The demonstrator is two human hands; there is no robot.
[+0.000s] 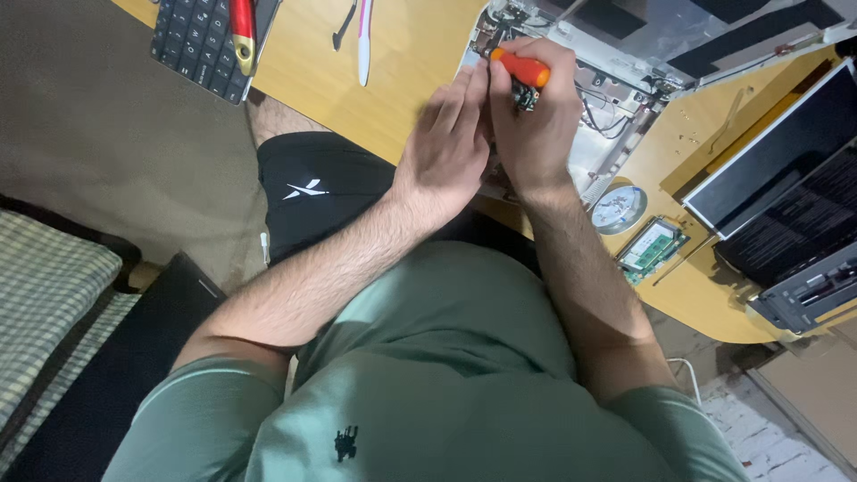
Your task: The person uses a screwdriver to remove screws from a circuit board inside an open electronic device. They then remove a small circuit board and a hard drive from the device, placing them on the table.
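My right hand (536, 125) is closed around a screwdriver with an orange handle (520, 67), held over an opened white laptop base (616, 54) on the wooden desk (411, 54). My left hand (446, 147) sits right beside it, fingers together and touching the tool's tip area and a small dark part. What lies under the hands is hidden.
A black keyboard (201, 40) with a red-and-yellow-handled tool (242, 31) lies at the desk's left end. A white pen (364, 40) and a small dark tool (344, 27) lie beside it. A green memory board (652, 248), a round tin (619, 207) and a detached screen panel (777, 152) rest at right.
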